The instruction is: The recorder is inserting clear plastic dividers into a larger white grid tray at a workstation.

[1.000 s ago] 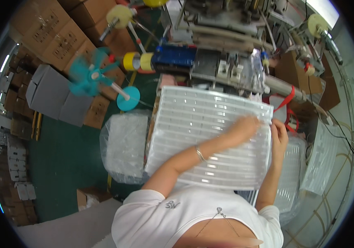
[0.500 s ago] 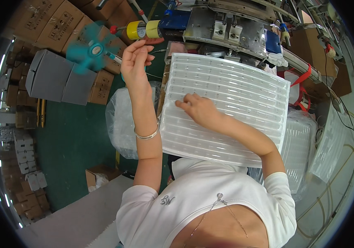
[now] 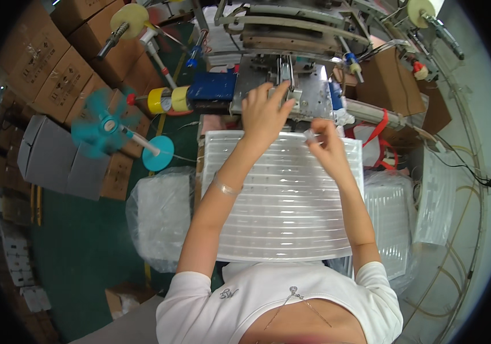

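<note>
My left hand (image 3: 264, 113) reaches over the metal fixture (image 3: 291, 97) of a machine, fingers spread and fingertips at its small clamp blocks; whether they touch is hard to tell. Just to the right, my right hand (image 3: 330, 150) pinches a small clear piece (image 3: 309, 136) between thumb and fingers, above the far edge of the tray. Below both hands lies a wide translucent white plastic tray (image 3: 274, 218) with many ridged rows, stretching from my body to the machine. Small parts seem to sit in its rows, too small to name.
A teal fan (image 3: 108, 123) with blurred blades stands at the left, before stacked cartons (image 3: 62, 86) and grey boxes (image 3: 48, 152). Yellow tape rolls (image 3: 159, 101) sit beside the machine. Plastic-wrapped trays flank the work, at left (image 3: 162, 206) and right (image 3: 391, 221).
Both hands have moved to the machine: the left from beside the tape rolls, the right from over the tray's left part. A clear piece now shows in the right fingers. The view has shifted.
</note>
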{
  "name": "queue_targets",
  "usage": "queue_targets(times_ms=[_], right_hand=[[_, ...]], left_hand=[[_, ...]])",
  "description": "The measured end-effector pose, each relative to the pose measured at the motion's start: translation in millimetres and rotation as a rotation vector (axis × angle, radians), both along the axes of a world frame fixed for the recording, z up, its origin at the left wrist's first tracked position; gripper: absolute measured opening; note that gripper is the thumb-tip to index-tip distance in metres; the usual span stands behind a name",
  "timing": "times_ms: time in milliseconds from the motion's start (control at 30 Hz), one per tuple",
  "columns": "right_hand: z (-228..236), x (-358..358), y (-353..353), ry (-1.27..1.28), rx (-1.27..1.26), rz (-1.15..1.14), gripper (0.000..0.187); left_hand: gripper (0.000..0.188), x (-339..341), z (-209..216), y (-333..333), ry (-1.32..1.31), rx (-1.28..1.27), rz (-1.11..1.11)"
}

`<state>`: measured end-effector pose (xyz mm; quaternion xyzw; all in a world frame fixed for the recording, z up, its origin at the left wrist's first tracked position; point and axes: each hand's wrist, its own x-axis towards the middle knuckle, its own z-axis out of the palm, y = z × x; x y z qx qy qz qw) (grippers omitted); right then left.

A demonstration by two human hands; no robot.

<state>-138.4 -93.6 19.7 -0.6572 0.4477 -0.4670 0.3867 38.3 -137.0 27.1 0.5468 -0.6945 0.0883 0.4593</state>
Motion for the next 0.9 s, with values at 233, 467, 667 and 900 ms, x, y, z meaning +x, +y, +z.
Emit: queue_targets(times_ms=[233, 467, 667, 900], right_hand=[[29, -20, -62, 0.24, -0.516, -0.269, 0.021], [22, 22, -118, 0.633, -0.753, -0.305, 0.018], [10, 20, -121, 0.583, -0.831, -0.322, 0.033], [-35, 101, 25, 0.411, -0.396, 0.32, 0.032]], left_hand=[[0.032, -35, 9, -57, -0.3, -0.009, 0.017], [0.027, 30, -13, 48, 0.575, 0.234, -0.104], [0.021, 106, -24, 113, 1.216, 0.167, 0.006], [0.035, 148, -41, 156, 1.689, -0.042, 0.053]])
